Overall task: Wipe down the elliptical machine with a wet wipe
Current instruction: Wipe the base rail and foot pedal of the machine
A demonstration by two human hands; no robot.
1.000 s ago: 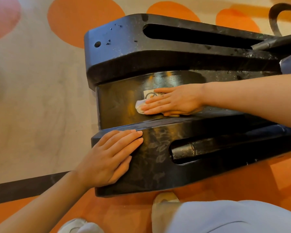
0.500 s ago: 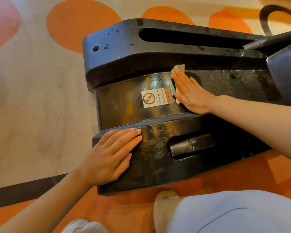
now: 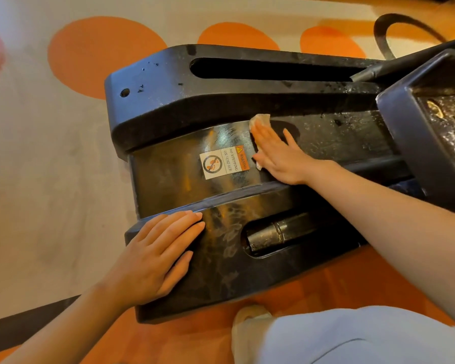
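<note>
- Mid-wipe on the rear base of the elliptical machine (image 3: 168, 109), a black housing lying on the patterned floor (image 3: 50, 166).
- Right hand (image 3: 279, 153) flat on the centre panel, fingers straight and close together, pressing the wet wipe (image 3: 259, 119) against the surface; no curl or pinch round it.
- Wipe mostly hidden under the palm, one corner poking past the fingertips at the panel's upper edge, another scrap showing below near the warning sticker (image 3: 223, 162).
- Left hand (image 3: 155, 256) spread flat on the near rail cover, fingers straight, bracing only, holding nothing.
- Centre panel glossy around the sticker; upper rail and the stretch toward the pedal (image 3: 431, 132) look speckled with dust, so likely not yet done.
- Next, by judgement: sliding the flat palm along toward that speckled stretch with steady pressure, keeping the wipe from bunching or slipping out at the raised edge.
</note>
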